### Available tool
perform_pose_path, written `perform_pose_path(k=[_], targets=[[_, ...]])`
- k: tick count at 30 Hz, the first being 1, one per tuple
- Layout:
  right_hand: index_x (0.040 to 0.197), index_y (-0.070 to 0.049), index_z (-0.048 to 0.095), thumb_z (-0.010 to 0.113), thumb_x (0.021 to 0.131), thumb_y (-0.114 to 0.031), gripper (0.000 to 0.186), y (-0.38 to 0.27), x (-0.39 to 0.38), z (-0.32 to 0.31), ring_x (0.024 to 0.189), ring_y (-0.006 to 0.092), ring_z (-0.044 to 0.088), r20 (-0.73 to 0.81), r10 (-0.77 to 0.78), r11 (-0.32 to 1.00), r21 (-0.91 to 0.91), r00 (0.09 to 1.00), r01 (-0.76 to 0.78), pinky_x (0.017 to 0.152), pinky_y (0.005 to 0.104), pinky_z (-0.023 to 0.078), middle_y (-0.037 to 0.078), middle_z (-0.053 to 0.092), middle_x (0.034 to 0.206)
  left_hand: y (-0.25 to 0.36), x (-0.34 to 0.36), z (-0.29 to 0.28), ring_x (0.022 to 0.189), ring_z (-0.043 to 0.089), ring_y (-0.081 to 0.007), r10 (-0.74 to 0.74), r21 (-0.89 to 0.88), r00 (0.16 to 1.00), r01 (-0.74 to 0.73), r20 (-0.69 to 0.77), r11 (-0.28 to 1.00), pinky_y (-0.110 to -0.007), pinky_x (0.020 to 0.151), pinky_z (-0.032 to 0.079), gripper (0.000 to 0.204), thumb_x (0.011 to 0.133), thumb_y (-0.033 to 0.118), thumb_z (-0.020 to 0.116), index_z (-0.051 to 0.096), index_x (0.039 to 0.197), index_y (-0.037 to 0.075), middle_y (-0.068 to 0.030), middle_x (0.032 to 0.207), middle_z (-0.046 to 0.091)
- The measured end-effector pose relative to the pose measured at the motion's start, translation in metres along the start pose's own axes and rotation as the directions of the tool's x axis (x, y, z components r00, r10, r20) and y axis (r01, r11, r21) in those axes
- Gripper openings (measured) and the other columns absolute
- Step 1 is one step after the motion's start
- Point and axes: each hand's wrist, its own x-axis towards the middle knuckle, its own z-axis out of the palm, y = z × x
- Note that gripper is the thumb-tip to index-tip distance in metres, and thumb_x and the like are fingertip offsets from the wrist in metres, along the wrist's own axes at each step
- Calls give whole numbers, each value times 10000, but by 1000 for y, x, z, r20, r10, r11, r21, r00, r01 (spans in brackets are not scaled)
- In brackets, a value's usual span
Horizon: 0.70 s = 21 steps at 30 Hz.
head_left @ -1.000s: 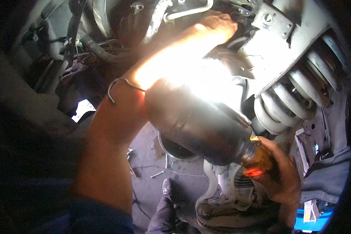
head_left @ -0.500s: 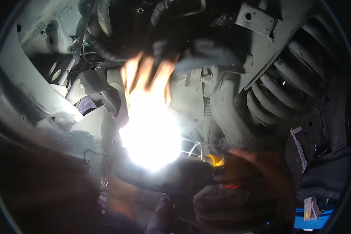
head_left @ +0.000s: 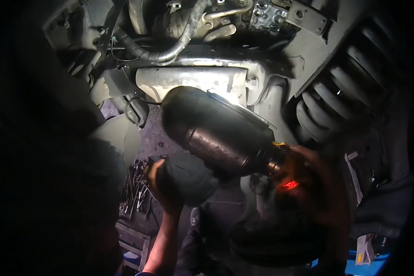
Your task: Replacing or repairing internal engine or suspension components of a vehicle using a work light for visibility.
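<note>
My right hand (head_left: 308,177) wrapped around the glowing torch (head_left: 283,163) behind the dark metal canister (head_left: 221,133), canister raised beneath the vehicle underbody (head_left: 193,83), my left hand (head_left: 158,184) gripping a dark rag (head_left: 188,177) just below, coil spring (head_left: 326,106) to the right

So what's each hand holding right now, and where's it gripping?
Right hand grips the dark metal cylinder at its narrow rear end. Left hand clutches a dark rounded cloth-like object by its left edge.

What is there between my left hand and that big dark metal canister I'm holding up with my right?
Nothing visible. The left hand cups a dark rounded piece right under the canister; the right hand has its grip at the narrow end.
</note>
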Motion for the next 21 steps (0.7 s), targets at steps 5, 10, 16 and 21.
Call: perform_pose_path(k=[5,10,16,21], targets=[[1387,-212,492,781,805,-310,657,-7,0,7,986,287,625,39,226,973,32,973,-228,887,391,478,143,628,1029,-66,-51,9,1211,492,-313,186,517,982,-143,-32,844,-415,1064,374,383,977,168,522,466,1334,42,-134,1288,525],[1384,-214,482,775,814,-293,647,0,3,11,953,289,635,42,204,979,10,978,-204,855,390,493,146,630,1007,-82,-51,13,1271,478,-303,-503,-554,728,683,465,476,-474,1108,355,453,995,207,509,403,1410,60,-131,1379,499],[1373,-193,495,769,820,-291,624,0,1,5,913,295,641,44,248,969,-19,968,-247,823,391,504,137,634,988,-22,-15,25,1113,593,-368,-406,-734,615,514,676,-444,-526,1017,455,517,1001,414,433,453,1369,50,-178,1269,586],[1366,-157,504,773,817,-290,625,2,7,16,872,272,639,-36,36,997,-66,999,-38,794,383,501,125,638,947,-9,10,6,1019,614,-347,-351,-644,594,400,724,-652,-498,914,496,504,990,419,463,483,1332,50,-162,1180,610]])
